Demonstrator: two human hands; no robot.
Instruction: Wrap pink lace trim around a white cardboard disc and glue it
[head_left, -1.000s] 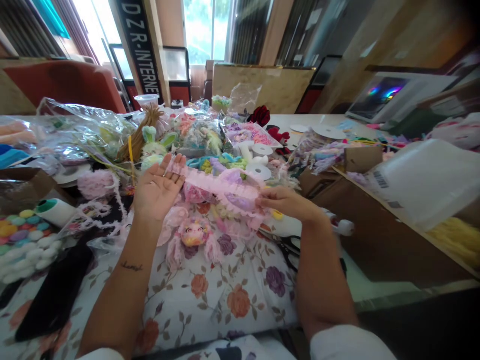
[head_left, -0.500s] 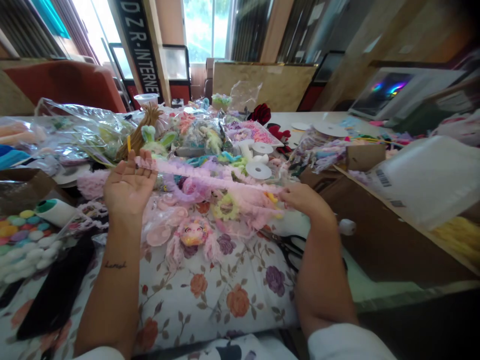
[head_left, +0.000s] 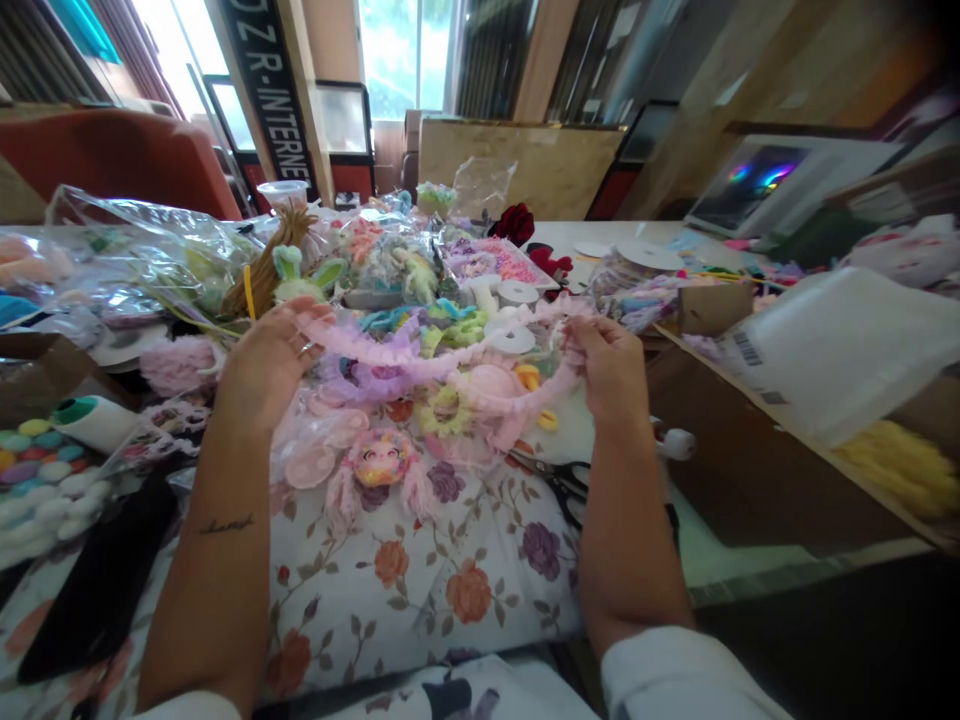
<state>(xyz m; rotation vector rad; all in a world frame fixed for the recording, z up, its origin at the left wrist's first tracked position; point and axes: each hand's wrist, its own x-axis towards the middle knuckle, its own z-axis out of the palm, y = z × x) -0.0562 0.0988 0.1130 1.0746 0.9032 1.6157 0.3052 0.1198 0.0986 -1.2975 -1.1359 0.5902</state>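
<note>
A pale pink ruffled ribbon (head_left: 439,368) hangs in a shallow sag between both hands. My left hand (head_left: 262,365) holds one end, its fingers bent and partly turned away. Thumb and fingers of my right hand (head_left: 613,365) pinch the ribbon at the other side, and more of the pink length loops down below that grip. Under the ribbon lie a purple ruffled piece (head_left: 375,382) and a yellow-green ruffled ring (head_left: 442,415). Nearer to me is a small doll head (head_left: 379,458) with pink tassel hair. Black-handled scissors (head_left: 568,488) rest beside my right forearm.
A floral cushion (head_left: 427,590) fills the near middle. Cardboard boxes (head_left: 750,450) and a white plastic package (head_left: 832,350) stand at right. Pompoms (head_left: 45,480), a thread cone (head_left: 97,425) and a black phone-like slab (head_left: 97,585) lie at left. Spools (head_left: 510,337) and plastic bags (head_left: 157,260) crowd behind.
The ribbon was stretched nearly straight and now sags. My left hand has turned from palm up and curled its fingers. My right hand has risen, lifting its side of the ribbon.
</note>
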